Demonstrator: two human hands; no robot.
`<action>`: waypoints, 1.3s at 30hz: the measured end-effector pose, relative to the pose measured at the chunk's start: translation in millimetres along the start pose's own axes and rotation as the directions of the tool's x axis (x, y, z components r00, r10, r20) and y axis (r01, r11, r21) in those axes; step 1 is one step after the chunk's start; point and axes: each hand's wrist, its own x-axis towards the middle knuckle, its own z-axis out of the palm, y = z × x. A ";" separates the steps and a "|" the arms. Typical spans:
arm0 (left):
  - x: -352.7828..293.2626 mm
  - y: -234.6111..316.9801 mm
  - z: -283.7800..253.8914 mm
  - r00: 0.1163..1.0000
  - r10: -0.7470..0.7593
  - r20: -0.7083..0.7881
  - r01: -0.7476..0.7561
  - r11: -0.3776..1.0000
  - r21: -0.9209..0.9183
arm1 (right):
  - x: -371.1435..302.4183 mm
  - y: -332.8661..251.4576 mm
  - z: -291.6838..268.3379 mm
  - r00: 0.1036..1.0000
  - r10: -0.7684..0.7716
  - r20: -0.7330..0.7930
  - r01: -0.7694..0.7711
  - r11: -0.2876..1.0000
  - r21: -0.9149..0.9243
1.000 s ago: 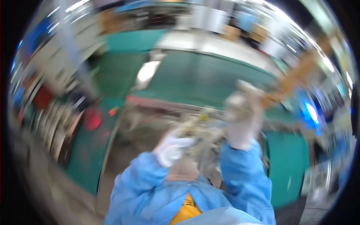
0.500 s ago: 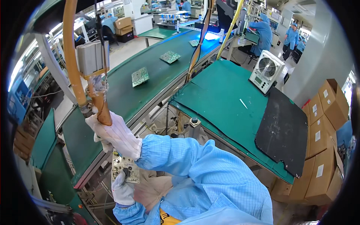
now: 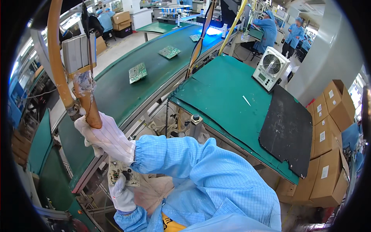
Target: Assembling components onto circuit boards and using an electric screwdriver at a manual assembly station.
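My right hand [image 3: 108, 137], in a white striped glove, is closed around the lower end of a brown hose [image 3: 90, 110]. A metal clamp [image 3: 72, 110] and a clear, crumpled wrapping [image 3: 84, 83] are just above the grip. Below that hand, my left hand [image 3: 123, 196], also gloved, holds a populated circuit board [image 3: 131, 177] by its lower part, thumb on the component side. The right glove and sleeve are close above the board's top edge. Where the hose end points inside the glove is hidden.
Several green circuit boards [image 3: 138, 73] lie on the green conveyor [image 3: 112, 102]. On the green table [image 3: 216, 89] to the right are a fan unit [image 3: 271, 69], a black mat [image 3: 288, 131] and a small white strip [image 3: 246, 101]. Cardboard boxes [image 3: 326, 133] stand beyond; co-workers [image 3: 266, 31] are at the back.
The whole view has shifted slightly, so things sit further left and higher. My right hand and the hose have moved a little left; both grips are unchanged.
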 end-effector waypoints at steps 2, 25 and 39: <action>-6.5 -3.1 -10.6 0.943 0.320 0.087 -0.303 0.721 0.624 | 1.5 6.2 7.9 0.999 0.035 0.010 -0.035 0.999 0.002; 0.5 27.6 26.6 0.996 0.042 0.081 -0.027 0.984 -0.178 | -17.7 14.0 0.6 0.991 -0.131 0.034 0.134 0.986 -0.103; -20.8 32.7 34.3 0.999 0.044 0.010 -0.039 0.961 -0.273 | -5.4 31.2 10.0 0.976 -0.214 0.024 0.215 0.976 -0.018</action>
